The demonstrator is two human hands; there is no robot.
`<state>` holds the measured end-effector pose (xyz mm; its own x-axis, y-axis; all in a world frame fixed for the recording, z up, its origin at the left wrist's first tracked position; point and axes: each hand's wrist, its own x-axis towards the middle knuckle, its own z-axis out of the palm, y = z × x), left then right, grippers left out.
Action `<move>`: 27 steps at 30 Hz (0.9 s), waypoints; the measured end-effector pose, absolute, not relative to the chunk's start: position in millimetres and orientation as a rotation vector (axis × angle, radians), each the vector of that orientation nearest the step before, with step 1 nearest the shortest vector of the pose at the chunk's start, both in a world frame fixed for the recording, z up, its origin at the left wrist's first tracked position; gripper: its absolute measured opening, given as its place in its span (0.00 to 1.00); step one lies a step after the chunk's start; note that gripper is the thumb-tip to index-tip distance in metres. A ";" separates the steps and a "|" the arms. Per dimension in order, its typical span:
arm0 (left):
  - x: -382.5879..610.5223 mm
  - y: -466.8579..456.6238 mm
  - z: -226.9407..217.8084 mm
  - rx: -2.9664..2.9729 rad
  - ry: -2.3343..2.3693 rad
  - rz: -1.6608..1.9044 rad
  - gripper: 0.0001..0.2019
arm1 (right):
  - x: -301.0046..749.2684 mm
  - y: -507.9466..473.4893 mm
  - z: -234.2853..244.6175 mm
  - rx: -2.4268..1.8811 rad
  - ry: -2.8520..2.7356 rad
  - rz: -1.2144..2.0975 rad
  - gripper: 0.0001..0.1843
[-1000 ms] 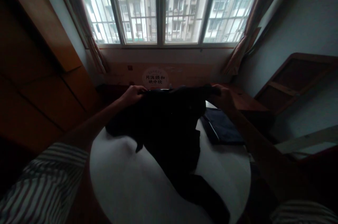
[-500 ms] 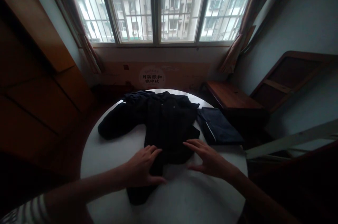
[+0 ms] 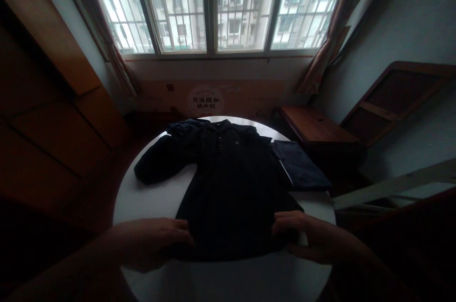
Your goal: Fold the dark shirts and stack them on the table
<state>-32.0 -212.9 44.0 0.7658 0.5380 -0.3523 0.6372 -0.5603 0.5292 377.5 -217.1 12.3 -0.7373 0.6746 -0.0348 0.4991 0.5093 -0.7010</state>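
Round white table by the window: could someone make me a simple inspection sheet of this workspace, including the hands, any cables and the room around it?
Surface: round white table, partly covered by cloth.
Main item: black shirt spread out, collar towards the window, one sleeve out to the left.
Clutter: folded dark-blue cloth on the right; more dark cloth left of the collar, details unclear.
Hands: left hand and right hand each grip one side of the hem.
Cables: nothing seen.
Surroundings: barred window, wooden cabinet left, low wooden furniture right; dim light.
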 end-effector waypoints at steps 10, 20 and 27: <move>-23.4 -18.3 21.5 2.301 2.196 0.416 0.24 | 316.4 -178.2 -9.0 -1.075 -2.621 0.889 0.31; -43.8 75.4 49.3 2.254 2.309 0.474 0.14 | 253.8 -248.0 -60.2 -0.710 -2.957 0.128 0.12; -23.5 91.8 63.6 2.375 2.305 0.636 0.13 | 218.3 -262.8 -59.0 -0.391 -2.913 0.275 0.10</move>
